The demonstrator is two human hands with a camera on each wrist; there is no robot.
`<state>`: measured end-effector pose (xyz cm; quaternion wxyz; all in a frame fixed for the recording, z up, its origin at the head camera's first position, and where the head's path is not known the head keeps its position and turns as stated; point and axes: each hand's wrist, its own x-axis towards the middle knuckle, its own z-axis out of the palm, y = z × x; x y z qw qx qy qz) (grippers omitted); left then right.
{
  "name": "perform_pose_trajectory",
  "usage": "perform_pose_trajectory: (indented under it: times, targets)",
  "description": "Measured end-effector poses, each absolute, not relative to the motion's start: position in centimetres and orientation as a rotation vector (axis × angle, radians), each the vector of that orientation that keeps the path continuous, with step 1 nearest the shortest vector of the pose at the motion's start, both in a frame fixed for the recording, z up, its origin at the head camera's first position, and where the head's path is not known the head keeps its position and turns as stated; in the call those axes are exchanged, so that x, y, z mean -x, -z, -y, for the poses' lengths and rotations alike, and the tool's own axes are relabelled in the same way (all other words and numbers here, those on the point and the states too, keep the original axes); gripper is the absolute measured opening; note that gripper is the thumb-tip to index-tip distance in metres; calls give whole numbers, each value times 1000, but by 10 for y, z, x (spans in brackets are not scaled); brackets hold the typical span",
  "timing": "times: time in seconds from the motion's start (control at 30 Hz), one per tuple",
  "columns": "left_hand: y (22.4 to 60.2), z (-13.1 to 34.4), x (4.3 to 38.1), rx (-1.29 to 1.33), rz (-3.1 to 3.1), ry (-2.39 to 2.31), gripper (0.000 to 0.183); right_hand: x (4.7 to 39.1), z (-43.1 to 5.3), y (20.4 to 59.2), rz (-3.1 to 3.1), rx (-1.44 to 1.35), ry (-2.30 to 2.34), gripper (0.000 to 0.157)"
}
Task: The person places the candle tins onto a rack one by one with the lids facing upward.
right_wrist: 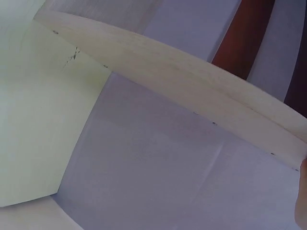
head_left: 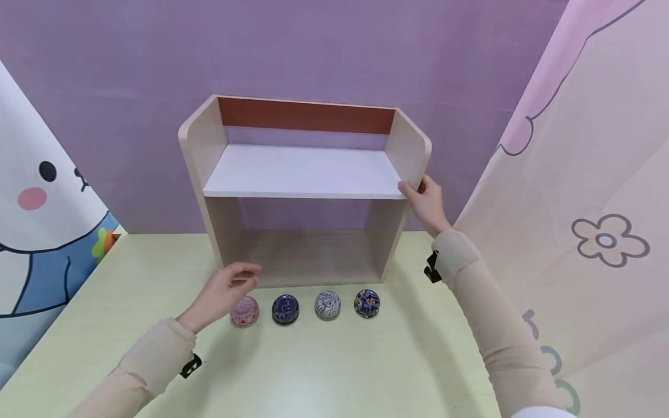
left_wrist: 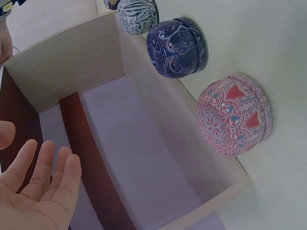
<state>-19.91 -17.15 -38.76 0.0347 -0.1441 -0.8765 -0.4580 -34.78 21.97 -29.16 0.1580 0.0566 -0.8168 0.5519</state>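
Observation:
A small wooden shelf unit with a white middle board stands on the table. My right hand grips the front edge of its right side panel, thumb on the inner side by the white board. In the right wrist view only a sliver of that hand shows. My left hand, fingers loosely bent and holding nothing, hovers at the lower left front of the unit. Nearest to it is a pink patterned round tin, partly overlapped by the hand in the head view.
Right of the pink tin, a dark blue tin, a white-and-grey patterned tin and a blue floral tin line up before the unit. A purple cloth hangs behind; printed curtains flank the pale table.

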Motion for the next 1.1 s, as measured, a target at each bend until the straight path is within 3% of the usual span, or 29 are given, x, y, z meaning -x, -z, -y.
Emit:
perform_pose_trajectory:
  times: [0.37,1.1]
  targets:
    - [395,168,204,530,2681,1355,41,346,-220,292,2355,-174,-1550,44]
    - [406,176,208,992,2599,290,37,346,-220,295,2331,-162,-1591,42]
